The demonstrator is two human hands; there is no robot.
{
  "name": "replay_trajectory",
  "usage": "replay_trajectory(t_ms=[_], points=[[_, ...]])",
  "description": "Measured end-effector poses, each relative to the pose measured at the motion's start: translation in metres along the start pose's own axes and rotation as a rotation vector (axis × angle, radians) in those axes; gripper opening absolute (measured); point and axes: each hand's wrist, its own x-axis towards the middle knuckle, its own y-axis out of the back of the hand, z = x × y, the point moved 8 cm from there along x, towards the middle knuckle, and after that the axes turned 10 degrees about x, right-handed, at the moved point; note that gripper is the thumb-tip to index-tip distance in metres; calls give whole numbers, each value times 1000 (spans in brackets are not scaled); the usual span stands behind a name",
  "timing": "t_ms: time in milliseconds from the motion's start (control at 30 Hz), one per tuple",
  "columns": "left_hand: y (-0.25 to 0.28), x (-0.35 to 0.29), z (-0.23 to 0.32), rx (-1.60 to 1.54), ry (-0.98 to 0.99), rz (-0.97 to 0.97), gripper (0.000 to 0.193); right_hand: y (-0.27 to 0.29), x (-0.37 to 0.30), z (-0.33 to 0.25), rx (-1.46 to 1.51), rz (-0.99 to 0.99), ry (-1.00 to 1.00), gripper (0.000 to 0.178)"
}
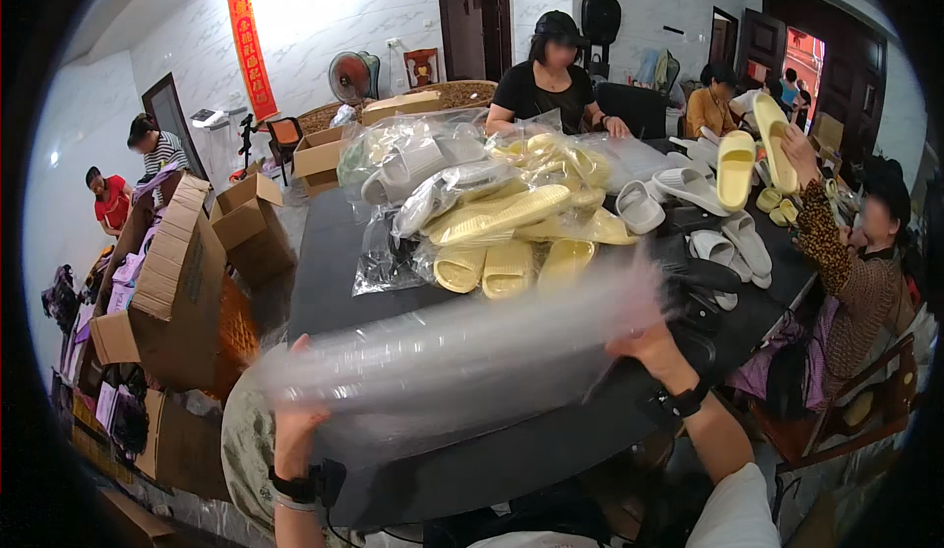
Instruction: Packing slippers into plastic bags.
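Observation:
A wide bundle of clear plastic bags (462, 361), smeared by motion, stretches between my two hands above the near part of the black table (442, 484). My left hand (298, 415) is closed on the bundle's left end, partly hidden behind the plastic. At its right end my right hand (644, 327) grips it, the fingers blurred. Just beyond the plastic lies a pile of yellow slippers (506, 214), some bagged in clear film. Grey slippers (418, 167) in bags rest on the pile's far left.
Loose white slippers (693, 189) and black ones (698, 278) cover the table's right side. There a co-worker's hand (801, 155) holds up a yellow slipper (774, 140). Another person (546, 86) sits across the table. Open cardboard boxes (177, 273) stand on the left.

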Motion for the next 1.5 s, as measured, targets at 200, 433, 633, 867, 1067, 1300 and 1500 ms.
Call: replay_trajectory(t_ms=[200, 433, 633, 867, 1067, 1300, 1500], points=[[-13, 4, 14, -35, -162, -17, 64, -16, 10, 27, 536, -224, -114, 47], [0, 7, -49, -34, 99, -196, 48, 6, 23, 31, -380, 12, 64, 41], [-5, 8, -62, 260, 148, -197, 24, -21, 28, -34, -461, -97, 369, 27], [4, 1, -3, 172, 457, -110, 19, -36, 78, -100, -84, 40, 86, 26], [-53, -25, -59, -2, 684, -281, 21, -12, 85, 61, -257, -134, -295, 37], [-53, -27, -154, 79, 746, -190, 30, -57, 41, 67, -1215, -38, 172, 65], [-53, -21, -139, 124, 668, -273, 42, -123, -56, 134, -1072, -774, -95, 60]])
